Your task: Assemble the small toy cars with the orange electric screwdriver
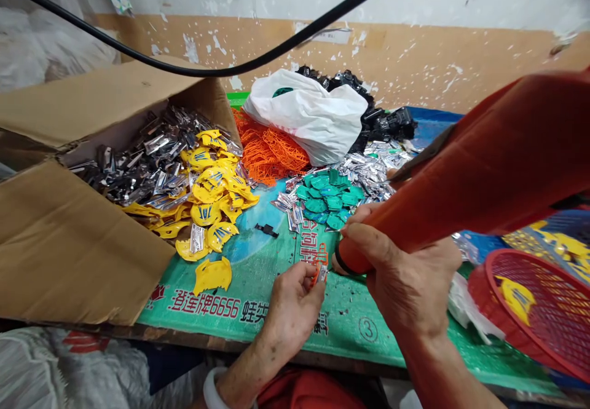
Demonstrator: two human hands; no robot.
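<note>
Two at once now: pinching a small orange plastic piece with shiny silver metal (pixel 321 274) in the left grip (pixel 295 301), low over the green printed bench (pixel 345 320), and clasping a long, tapering red-orange body (pixel 479 157) in the right grip (pixel 408 273), near that piece, in front of a heap of glossy green plastic pieces (pixel 329 197)

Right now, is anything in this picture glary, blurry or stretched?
Head view: bright glints on the silver metal pieces; head view: the pale plastic at upper left looks soft, while the left hand is fairly crisp; head view: the tube-shaped red thing looms large toward the right edge, perhaps lens stretch.
</note>
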